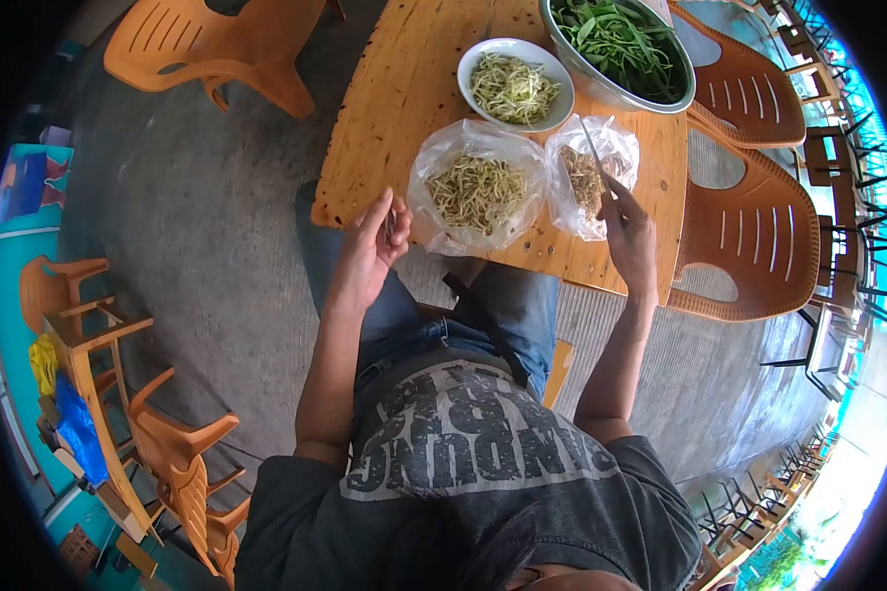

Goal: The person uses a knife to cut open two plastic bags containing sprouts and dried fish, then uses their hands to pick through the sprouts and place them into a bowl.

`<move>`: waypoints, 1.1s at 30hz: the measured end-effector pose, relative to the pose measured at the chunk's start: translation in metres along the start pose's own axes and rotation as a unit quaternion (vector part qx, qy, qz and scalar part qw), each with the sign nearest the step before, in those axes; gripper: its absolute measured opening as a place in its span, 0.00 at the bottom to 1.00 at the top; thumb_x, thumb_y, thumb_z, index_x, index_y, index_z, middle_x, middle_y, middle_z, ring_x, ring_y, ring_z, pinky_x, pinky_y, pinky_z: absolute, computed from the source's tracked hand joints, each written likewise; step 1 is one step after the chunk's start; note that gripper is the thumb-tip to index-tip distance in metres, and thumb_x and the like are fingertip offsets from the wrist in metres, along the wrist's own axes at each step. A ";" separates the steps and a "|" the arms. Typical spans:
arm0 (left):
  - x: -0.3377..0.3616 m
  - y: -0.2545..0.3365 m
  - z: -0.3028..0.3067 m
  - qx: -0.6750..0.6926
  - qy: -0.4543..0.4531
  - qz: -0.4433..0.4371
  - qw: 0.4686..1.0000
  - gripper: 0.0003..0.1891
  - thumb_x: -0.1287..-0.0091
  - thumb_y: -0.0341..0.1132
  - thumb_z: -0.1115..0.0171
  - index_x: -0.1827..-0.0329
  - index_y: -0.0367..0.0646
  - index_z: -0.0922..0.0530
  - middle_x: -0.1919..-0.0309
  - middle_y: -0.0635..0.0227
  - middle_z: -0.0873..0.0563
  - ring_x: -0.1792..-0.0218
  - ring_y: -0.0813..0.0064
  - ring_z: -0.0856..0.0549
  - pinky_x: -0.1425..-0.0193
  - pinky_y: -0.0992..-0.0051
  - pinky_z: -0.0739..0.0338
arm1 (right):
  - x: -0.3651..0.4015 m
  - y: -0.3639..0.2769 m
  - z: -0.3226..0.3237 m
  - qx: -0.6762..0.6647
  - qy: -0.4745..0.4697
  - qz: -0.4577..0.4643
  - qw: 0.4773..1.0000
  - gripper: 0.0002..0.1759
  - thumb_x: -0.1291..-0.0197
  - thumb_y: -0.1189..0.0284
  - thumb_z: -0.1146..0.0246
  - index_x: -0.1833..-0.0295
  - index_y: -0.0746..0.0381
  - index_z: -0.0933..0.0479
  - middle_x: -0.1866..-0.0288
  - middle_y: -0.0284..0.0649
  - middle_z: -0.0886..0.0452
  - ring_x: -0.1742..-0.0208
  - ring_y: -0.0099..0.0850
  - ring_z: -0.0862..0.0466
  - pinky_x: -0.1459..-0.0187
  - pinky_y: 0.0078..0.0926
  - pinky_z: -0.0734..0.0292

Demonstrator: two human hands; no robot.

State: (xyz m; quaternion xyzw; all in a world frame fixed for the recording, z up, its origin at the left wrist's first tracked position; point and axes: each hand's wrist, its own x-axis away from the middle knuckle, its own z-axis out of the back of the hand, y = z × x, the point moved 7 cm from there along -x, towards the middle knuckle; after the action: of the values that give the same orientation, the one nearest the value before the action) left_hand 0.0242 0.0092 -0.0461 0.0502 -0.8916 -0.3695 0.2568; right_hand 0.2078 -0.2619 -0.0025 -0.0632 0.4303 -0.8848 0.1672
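My right hand (pixel 628 236) grips a knife (pixel 592 145) with its thin blade pointing up and left, over a smaller plastic bag (pixel 593 225) with brown scraps. My left hand (pixel 372 246) is closed with the fingers curled, just off the table's near left corner; a small dark thing may be pinched there, too small to name. Between the hands lies an open clear plastic bag (pixel 433 163) full of thin, pale brown, stick-like pieces (pixel 477 193). Behind it stands a white bowl (pixel 470 57) of paler, whitish-green strips (pixel 513 88).
A large metal bowl (pixel 616 92) of green leaves (pixel 616 44) stands at the back right of the wooden table (pixel 384 108). Orange plastic chairs (pixel 749 231) line the right side, and another chair (pixel 207 44) is at the back left. My lap is against the table's near edge.
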 end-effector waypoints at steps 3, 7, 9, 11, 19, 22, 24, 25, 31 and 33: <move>-0.008 0.008 -0.004 -0.090 0.001 -0.023 0.996 0.10 0.29 0.42 0.43 0.61 0.47 0.27 0.74 0.78 0.27 0.76 0.91 0.32 0.74 0.87 0.40 | -0.002 0.000 0.005 0.126 0.017 -0.046 0.991 0.13 0.38 0.69 0.37 0.51 0.65 0.20 0.82 0.37 0.27 0.81 0.19 0.34 0.77 0.22 0.36; -0.013 -0.001 -0.016 -0.116 -0.023 -0.007 0.993 0.08 0.30 0.41 0.41 0.61 0.49 0.28 0.76 0.81 0.31 0.77 0.92 0.35 0.76 0.87 0.43 | 0.002 -0.042 -0.009 0.043 0.074 0.029 0.996 0.11 0.42 0.71 0.35 0.56 0.65 0.20 0.81 0.38 0.25 0.81 0.20 0.31 0.77 0.23 0.33; -0.015 -0.005 -0.019 -0.120 -0.027 0.003 0.992 0.07 0.31 0.39 0.40 0.64 0.51 0.29 0.78 0.83 0.33 0.78 0.93 0.36 0.76 0.87 0.45 | 0.004 -0.069 -0.039 0.000 0.006 0.060 0.998 0.10 0.44 0.74 0.35 0.55 0.63 0.19 0.75 0.43 0.18 0.77 0.21 0.22 0.73 0.23 0.27; -0.020 -0.003 -0.015 -0.131 -0.025 -0.012 0.991 0.08 0.32 0.38 0.40 0.67 0.52 0.30 0.79 0.83 0.34 0.79 0.93 0.37 0.77 0.87 0.45 | 0.006 -0.087 -0.073 0.009 -0.086 0.107 0.991 0.11 0.45 0.74 0.33 0.56 0.63 0.19 0.70 0.47 0.16 0.73 0.33 0.15 0.69 0.27 0.23; -0.018 0.010 -0.016 -0.182 -0.023 -0.044 0.982 0.08 0.34 0.35 0.37 0.69 0.52 0.29 0.81 0.84 0.33 0.81 0.94 0.39 0.78 0.87 0.45 | -0.007 -0.083 -0.114 0.108 -0.138 0.177 0.968 0.12 0.45 0.69 0.34 0.56 0.61 0.18 0.71 0.47 0.16 0.69 0.42 0.15 0.65 0.33 0.21; -0.024 0.014 -0.024 -0.202 -0.028 -0.076 0.976 0.06 0.34 0.35 0.37 0.67 0.49 0.26 0.77 0.83 0.30 0.78 0.94 0.36 0.76 0.88 0.42 | -0.008 -0.080 -0.109 0.089 -0.146 0.153 0.973 0.12 0.45 0.69 0.34 0.57 0.62 0.18 0.72 0.45 0.16 0.72 0.38 0.16 0.67 0.31 0.22; -0.028 0.020 -0.031 -0.233 -0.027 -0.115 0.965 0.05 0.35 0.35 0.37 0.65 0.45 0.23 0.74 0.82 0.26 0.75 0.94 0.32 0.72 0.89 0.37 | -0.008 -0.081 -0.103 0.051 -0.156 0.132 0.978 0.12 0.45 0.69 0.33 0.57 0.63 0.19 0.74 0.43 0.17 0.75 0.33 0.18 0.69 0.28 0.24; -0.032 0.020 -0.035 -0.242 -0.045 -0.132 0.960 0.06 0.35 0.35 0.36 0.64 0.44 0.22 0.72 0.81 0.25 0.73 0.93 0.30 0.69 0.88 0.35 | -0.007 -0.081 -0.098 0.024 -0.162 0.122 0.979 0.12 0.45 0.68 0.33 0.57 0.63 0.19 0.74 0.42 0.17 0.76 0.30 0.19 0.70 0.27 0.25; -0.054 0.012 -0.061 -0.269 -0.085 -0.115 0.953 0.07 0.39 0.31 0.33 0.62 0.37 0.20 0.68 0.74 0.18 0.63 0.86 0.22 0.58 0.82 0.27 | -0.005 -0.081 -0.074 -0.041 -0.153 0.066 0.985 0.10 0.45 0.70 0.34 0.59 0.64 0.18 0.76 0.41 0.19 0.79 0.23 0.26 0.73 0.25 0.29; -0.053 0.016 -0.077 -0.339 -0.096 -0.117 0.929 0.08 0.39 0.31 0.32 0.62 0.36 0.19 0.67 0.72 0.17 0.62 0.85 0.21 0.57 0.82 0.27 | -0.007 -0.079 -0.064 -0.077 -0.112 0.113 0.984 0.10 0.45 0.70 0.34 0.60 0.65 0.18 0.76 0.43 0.20 0.79 0.24 0.25 0.73 0.27 0.28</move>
State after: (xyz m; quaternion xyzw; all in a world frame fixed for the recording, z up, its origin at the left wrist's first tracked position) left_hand 0.1100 -0.0133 -0.0122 0.0281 -0.7216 -0.6801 0.1263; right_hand 0.1790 -0.1668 0.0197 -0.1254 0.4801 -0.8117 0.3082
